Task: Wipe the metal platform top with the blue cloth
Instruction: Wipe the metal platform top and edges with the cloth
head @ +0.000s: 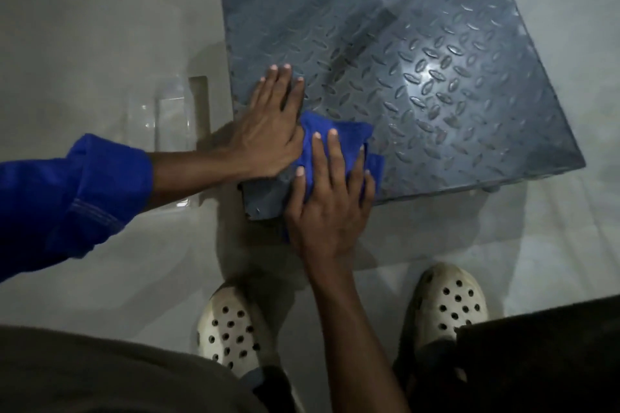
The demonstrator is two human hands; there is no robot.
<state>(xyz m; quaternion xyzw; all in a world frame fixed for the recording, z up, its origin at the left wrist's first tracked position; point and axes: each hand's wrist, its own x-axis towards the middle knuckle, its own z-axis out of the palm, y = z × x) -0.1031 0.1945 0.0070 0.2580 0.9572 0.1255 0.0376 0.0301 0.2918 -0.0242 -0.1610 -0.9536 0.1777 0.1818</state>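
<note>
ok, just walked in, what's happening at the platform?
A person is working at a grey tread-plate metal platform on a pale floor. The right hand presses a crumpled blue cloth flat onto the platform's near left corner, fingers straight. The left hand, in a blue sleeve, lies flat on the plate beside the cloth, touching its edge. Most of the top lies beyond the cloth.

A glossy pale grey floor [100, 27] fills the view. On it stand two white perforated clogs, scuffed and dirty: the left clog [231, 329] and the right clog [453, 302], well apart. A clear plastic piece [171, 117] lies on the floor at the left.
</note>
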